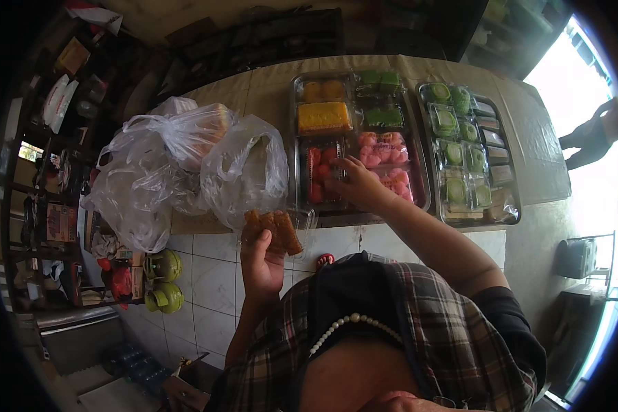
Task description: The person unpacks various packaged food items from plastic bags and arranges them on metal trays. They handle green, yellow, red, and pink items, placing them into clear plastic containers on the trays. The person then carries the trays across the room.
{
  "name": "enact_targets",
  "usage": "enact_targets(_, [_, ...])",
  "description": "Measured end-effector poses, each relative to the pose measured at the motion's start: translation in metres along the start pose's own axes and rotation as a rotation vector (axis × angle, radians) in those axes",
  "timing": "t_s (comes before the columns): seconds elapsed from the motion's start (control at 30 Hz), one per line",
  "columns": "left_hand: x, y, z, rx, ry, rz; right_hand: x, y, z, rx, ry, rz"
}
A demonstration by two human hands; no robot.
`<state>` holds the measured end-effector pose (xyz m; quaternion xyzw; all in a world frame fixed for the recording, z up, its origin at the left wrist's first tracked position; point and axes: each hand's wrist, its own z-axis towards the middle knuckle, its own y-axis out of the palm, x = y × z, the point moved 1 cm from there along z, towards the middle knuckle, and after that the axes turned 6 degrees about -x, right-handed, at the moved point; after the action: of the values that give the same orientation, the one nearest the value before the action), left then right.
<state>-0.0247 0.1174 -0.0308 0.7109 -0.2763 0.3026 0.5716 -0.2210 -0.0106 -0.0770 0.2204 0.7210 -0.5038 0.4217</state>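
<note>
My left hand [264,268] holds a clear plastic box [309,224] at the table's front edge, thumb on top. Brown pieces of cake or pastry [273,230] fill it. Over a large metal tray [426,198], my right hand [358,183] has its fingers on a clear pack of red food pieces [316,177]; whether they grip it is unclear. The same tray carries a yellow cake pack [323,117], orange-brown rounds [322,91], green cake packs [383,117] and pink packs [383,149] bearing writing.
Right of it, a second metal tray [515,216] holds green wrapped cakes [454,153] and other small packs. Thin plastic bags [244,165] heap up on the table's left. Green gas cylinders [166,297] stand on the tiled floor. Loaded shelves [36,242] line the left side.
</note>
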Motion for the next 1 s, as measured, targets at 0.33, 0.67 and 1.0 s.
enact_targets(0.33, [0.002,-0.02,0.002,-0.041,-0.058,-0.266,-0.022,-0.018,0.019,-0.348,0.239,0.22])
enact_targets(0.67, [0.009,-0.009,0.005,0.022,-0.124,-0.303,0.003,-0.015,-0.018,-0.15,0.133,0.728])
enact_targets(1.0, [0.002,0.019,0.059,-0.07,-0.133,-0.104,-0.012,0.024,-0.067,-0.037,0.138,1.018])
